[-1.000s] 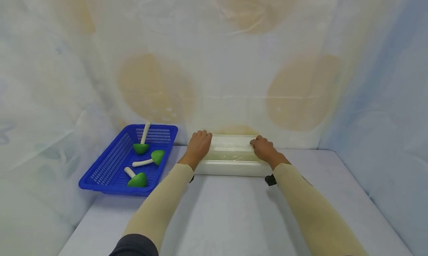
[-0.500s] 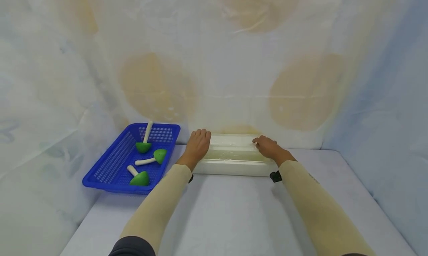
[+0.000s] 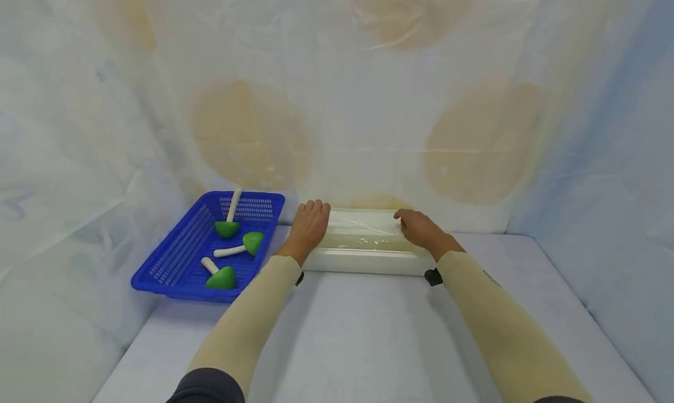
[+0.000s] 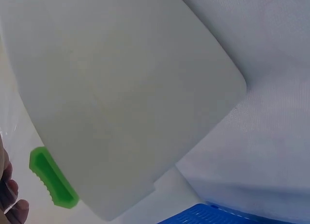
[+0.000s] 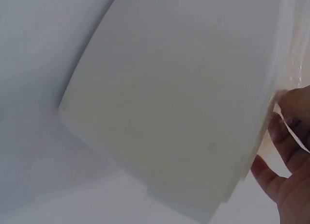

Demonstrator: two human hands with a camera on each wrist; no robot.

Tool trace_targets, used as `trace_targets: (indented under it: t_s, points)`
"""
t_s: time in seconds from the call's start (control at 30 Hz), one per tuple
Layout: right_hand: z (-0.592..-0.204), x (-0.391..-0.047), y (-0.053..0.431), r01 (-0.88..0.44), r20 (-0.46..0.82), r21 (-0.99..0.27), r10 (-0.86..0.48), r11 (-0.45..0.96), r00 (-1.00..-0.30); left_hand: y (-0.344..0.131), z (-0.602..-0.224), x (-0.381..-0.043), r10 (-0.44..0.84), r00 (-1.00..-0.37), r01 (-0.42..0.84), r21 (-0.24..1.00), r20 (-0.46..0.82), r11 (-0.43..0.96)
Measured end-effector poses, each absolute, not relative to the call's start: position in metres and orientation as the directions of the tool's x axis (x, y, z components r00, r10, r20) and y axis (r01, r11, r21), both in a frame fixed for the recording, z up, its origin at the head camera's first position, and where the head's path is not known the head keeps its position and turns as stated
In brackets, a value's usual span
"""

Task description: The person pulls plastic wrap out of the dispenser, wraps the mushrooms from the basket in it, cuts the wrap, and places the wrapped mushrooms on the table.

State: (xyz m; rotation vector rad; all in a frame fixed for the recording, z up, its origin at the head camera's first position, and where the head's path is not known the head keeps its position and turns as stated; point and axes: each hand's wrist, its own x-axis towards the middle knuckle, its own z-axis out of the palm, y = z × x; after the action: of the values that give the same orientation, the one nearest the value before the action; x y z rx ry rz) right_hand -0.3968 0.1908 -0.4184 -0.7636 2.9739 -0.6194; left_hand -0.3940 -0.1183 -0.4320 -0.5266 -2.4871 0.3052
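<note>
A long white cling film dispenser (image 3: 368, 265) lies against the back wall, and clear cling film (image 3: 363, 223) stretches across its top, shiny with wrinkles. My left hand (image 3: 310, 224) is at the film's left end, with its fingers curled at the film's edge; the fingertips (image 4: 17, 209) show at the margin of the left wrist view. At the right end my right hand (image 3: 418, 227) pinches the film between thumb and fingers, as the right wrist view shows. A green slotted piece (image 4: 52, 178) sits at the dispenser's left side, hidden in the head view.
A blue plastic basket (image 3: 163, 271) stands to the left, holding several green-capped mushroom shapes with white stems, one (image 3: 221, 278) near its front. Patterned sheeting (image 3: 368, 110) hangs behind and on both sides. The white table (image 3: 358, 338) extends toward me.
The right hand first shifts slightly right, then slightly back left along the film. The left hand stays almost in place. The view tilts a little; the dispenser and basket stay put.
</note>
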Motion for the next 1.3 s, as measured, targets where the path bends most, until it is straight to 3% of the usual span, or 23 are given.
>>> trace_targets:
  t_s: [0.23,0.4,0.5,0.6,0.77,0.87,1.1,1.3]
  points:
    - [-0.417,-0.394,0.193,-0.460,0.131,-0.304,-0.442,0.834,-0.887,-0.116,-0.433,-0.389,0.433,-0.768,0.323,-0.299,0.472,0.898]
    - [-0.420,-0.391,0.172,-0.449,0.298,-0.286,-0.367,0.846,-0.881,-0.116,-0.429,-0.387,0.389,-0.760,0.272,-0.289,0.520,0.918]
    - [-0.426,-0.390,0.157,-0.471,0.400,-0.137,-0.387,0.871,-0.831,-0.116,-0.428,-0.386,0.356,-0.784,0.240,-0.279,0.509,0.930]
    - [-0.432,-0.390,0.149,-0.436,0.431,0.093,-0.430,0.895,-0.793,-0.114,-0.429,-0.385,0.357,-0.797,0.254,-0.265,0.488,0.930]
    - [-0.431,-0.386,0.150,-0.422,0.392,0.271,-0.499,0.865,-0.773,-0.114,-0.432,-0.384,0.387,-0.783,0.303,-0.245,0.487,0.921]
    - [-0.429,-0.382,0.154,-0.471,0.335,0.319,-0.563,0.822,-0.756,-0.115,-0.432,-0.383,0.392,-0.778,0.314,-0.238,0.490,0.919]
    - [-0.425,-0.381,0.167,-0.564,0.328,0.141,-0.576,0.814,-0.749,-0.119,-0.427,-0.380,0.396,-0.761,0.320,-0.234,0.514,0.918]
    - [-0.421,-0.378,0.172,-0.524,0.500,0.349,-0.627,0.777,-0.597,-0.119,-0.425,-0.381,0.410,-0.710,0.342,-0.229,0.573,0.911]
